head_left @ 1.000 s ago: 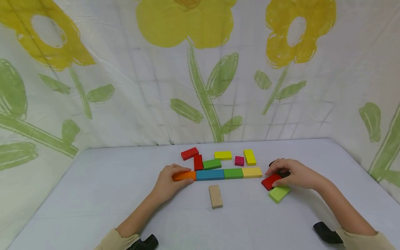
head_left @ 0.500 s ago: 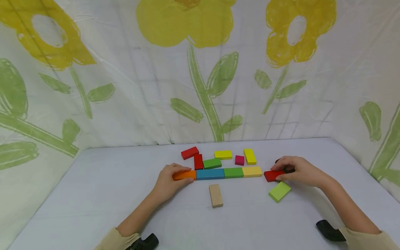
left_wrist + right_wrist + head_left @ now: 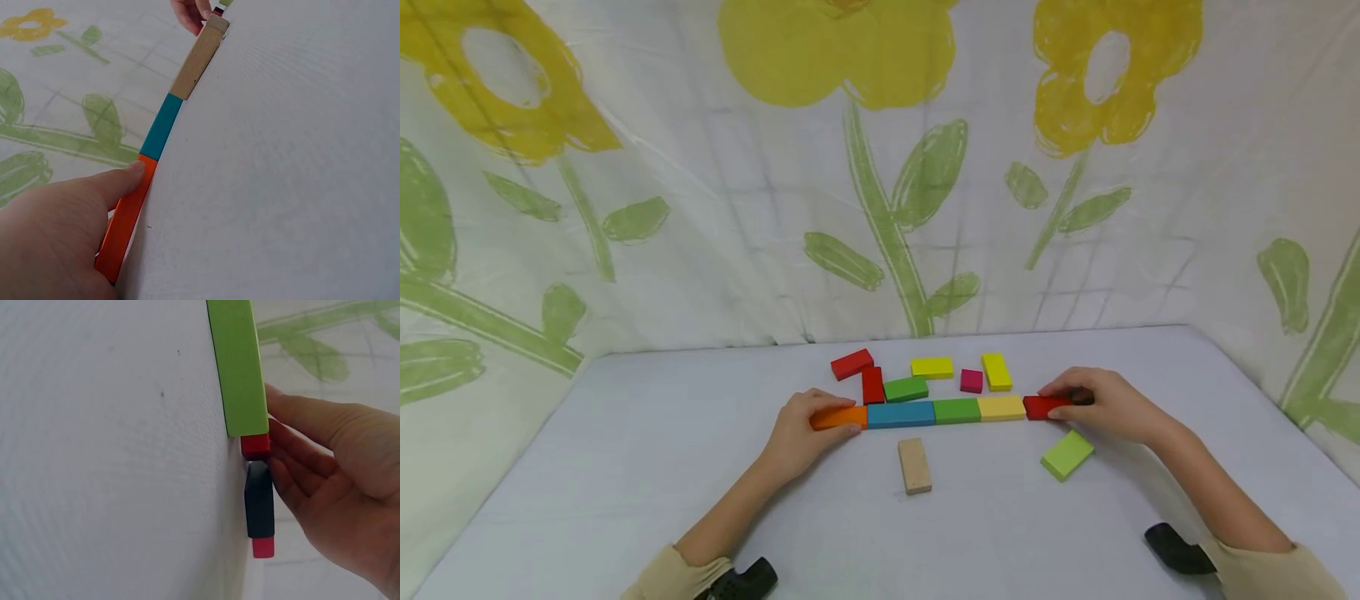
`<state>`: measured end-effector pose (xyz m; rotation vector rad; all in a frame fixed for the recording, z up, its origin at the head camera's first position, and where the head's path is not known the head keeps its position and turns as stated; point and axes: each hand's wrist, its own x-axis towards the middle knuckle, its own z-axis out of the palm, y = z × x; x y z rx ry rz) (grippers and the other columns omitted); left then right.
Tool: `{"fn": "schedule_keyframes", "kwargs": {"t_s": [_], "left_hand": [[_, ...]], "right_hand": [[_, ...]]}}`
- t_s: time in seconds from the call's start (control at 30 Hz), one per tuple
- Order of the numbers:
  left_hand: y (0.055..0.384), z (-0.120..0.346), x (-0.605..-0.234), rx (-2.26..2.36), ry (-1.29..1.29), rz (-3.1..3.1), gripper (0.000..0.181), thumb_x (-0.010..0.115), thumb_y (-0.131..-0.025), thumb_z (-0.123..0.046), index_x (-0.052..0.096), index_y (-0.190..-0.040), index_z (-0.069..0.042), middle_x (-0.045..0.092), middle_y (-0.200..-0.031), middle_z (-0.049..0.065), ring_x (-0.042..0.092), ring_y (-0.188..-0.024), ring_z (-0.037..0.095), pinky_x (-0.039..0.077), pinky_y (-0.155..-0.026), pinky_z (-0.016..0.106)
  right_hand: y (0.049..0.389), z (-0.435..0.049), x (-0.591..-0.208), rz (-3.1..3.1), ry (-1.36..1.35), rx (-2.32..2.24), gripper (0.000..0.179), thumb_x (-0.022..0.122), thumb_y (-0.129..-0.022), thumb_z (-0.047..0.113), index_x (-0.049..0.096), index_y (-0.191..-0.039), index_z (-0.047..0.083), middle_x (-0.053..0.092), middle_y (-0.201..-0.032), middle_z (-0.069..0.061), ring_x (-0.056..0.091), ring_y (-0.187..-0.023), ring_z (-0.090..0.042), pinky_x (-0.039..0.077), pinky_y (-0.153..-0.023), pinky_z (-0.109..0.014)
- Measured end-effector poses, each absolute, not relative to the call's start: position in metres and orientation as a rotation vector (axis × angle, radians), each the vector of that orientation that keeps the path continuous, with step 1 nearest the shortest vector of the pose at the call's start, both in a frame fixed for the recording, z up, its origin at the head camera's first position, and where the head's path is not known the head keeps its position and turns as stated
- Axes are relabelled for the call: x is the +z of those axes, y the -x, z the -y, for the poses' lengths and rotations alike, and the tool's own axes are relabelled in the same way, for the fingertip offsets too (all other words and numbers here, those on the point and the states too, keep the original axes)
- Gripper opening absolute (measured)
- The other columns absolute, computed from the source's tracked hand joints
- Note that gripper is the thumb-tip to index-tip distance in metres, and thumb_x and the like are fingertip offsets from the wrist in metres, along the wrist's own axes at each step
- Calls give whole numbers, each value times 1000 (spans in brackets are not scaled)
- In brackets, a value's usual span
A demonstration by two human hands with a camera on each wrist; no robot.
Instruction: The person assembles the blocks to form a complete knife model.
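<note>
A row of wooden blocks runs across the white table: an orange block (image 3: 838, 417), a blue block (image 3: 900, 415), a green block (image 3: 957, 411), a pale yellow block (image 3: 1002, 407) and a red block (image 3: 1042, 407). My left hand (image 3: 801, 429) grips the orange block at the row's left end, thumb in front and fingers behind. At the right end my right hand (image 3: 1108, 404) pinches the red block, which sits against or very close to the pale yellow one. Partly hidden by that hand is a dark block (image 3: 260, 500), seen better in the right wrist view.
Behind the row lie two red blocks (image 3: 852, 364), another green block (image 3: 906, 389), two yellow blocks (image 3: 932, 367) and a small pink block (image 3: 972, 381). In front are a plain wood block (image 3: 914, 466) and a lime green block (image 3: 1067, 455). A flowered cloth (image 3: 737, 250) hangs behind the table.
My right hand has turned the red block from slanted to in line with the row and slid it left to the pale yellow block. My left hand stays on the orange block.
</note>
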<state>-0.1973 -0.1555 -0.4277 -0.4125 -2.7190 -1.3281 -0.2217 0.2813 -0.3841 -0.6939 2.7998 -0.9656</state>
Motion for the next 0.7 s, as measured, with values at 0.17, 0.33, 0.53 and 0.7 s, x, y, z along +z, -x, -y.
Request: {"fn": "schedule_keyframes", "kwargs": {"t_s": [0.17, 0.33, 0.53, 0.7], "left_hand": [[197, 155, -427, -1325, 414, 2718, 34, 80, -81, -25, 73, -114, -19, 64, -106, -3, 51, -102, 18, 47, -81, 35], [196, 155, -426, -1326, 403, 2723, 34, 80, -81, -25, 73, -114, -19, 64, -106, -3, 51, -102, 18, 46, -81, 35], [196, 154, -426, -1311, 390, 2733, 34, 80, -81, -25, 73, -114, -20, 63, -106, -3, 50, -102, 18, 45, -81, 35], [196, 154, -426, -1318, 392, 2730, 34, 80, -81, -25, 73, -114, -20, 63, -106, -4, 50, -103, 18, 45, -81, 35]], "right_hand": [[222, -279, -385, -2810, 712, -967, 26, 75, -86, 14, 71, -111, 9, 67, -109, -6, 60, -96, -23, 51, -80, -25], [222, -278, -385, -2815, 712, -977, 25, 75, -85, 13, 72, -110, 10, 67, -108, -4, 60, -97, -23, 52, -81, -26], [223, -277, -386, -2834, 726, -971, 25, 76, -84, 12, 72, -109, 10, 68, -106, -3, 59, -96, -23, 52, -81, -28], [224, -278, -388, -2839, 728, -962, 25, 76, -84, 11, 73, -109, 11, 68, -107, -3, 59, -97, -23, 52, -81, -29]]}}
